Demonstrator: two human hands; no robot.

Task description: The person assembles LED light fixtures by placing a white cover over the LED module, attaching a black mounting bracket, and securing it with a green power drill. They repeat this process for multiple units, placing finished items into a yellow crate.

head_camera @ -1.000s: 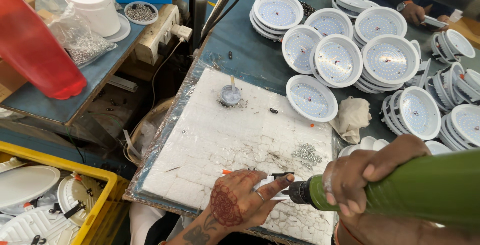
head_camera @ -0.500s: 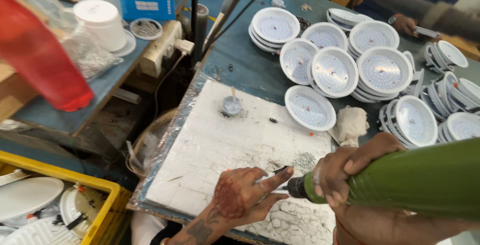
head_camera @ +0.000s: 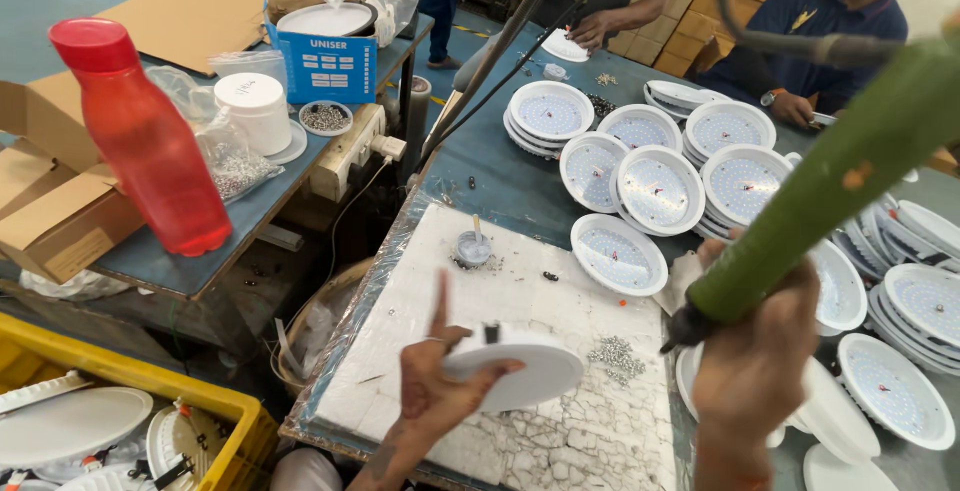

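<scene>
Green-bodied power screwdriver (head_camera: 820, 181), gripped by the right hand (head_camera: 755, 371), tip raised off the work, slanting up toward the far right. White cracked work pad (head_camera: 560, 431) at the worktop's near edge. White round lamp housing (head_camera: 525, 371), over the pad's middle, propped by the left hand (head_camera: 435, 386), forefinger up. Loose screws (head_camera: 615, 356) beside it.

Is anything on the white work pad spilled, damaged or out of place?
Yes. A heap of small screws lies loose on the white pad, right of the round lamp in the left hand. The pad's near edge is cracked, and its plastic wrap is wrinkled along the left side.
</scene>
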